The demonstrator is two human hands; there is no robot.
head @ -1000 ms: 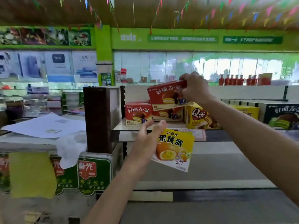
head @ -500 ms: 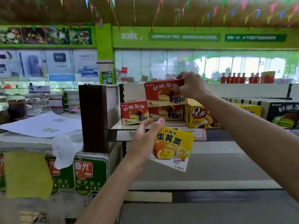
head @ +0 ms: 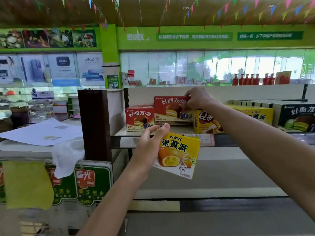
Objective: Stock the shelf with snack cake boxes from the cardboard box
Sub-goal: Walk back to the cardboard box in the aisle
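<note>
shop shelf seen from the head camera. the right hand (head: 197,99) reaches to the upper shelf (head: 153,133), its fingers curled round the top right corner of a red snack cake box (head: 170,109), which it pinches; this box sits upright on another red box, of which only a thin strip shows beneath. just to its left, near the shelf's left end, stands a second red box (head: 139,118); touching its right side is a yellow q-label box (head: 207,121). farther right along the same shelf stand a yellow box (head: 257,115) and a dark box with green cakes (head: 298,117). the left hand (head: 150,147) holds a yellow egg-yolk cake box (head: 179,155), tilted, in front of the shelf's front edge and below it; the thumb and fingers are fairly straight and grip the box's left edge. a white sheet of paper (head: 42,132) lies on the counter at left.
</note>
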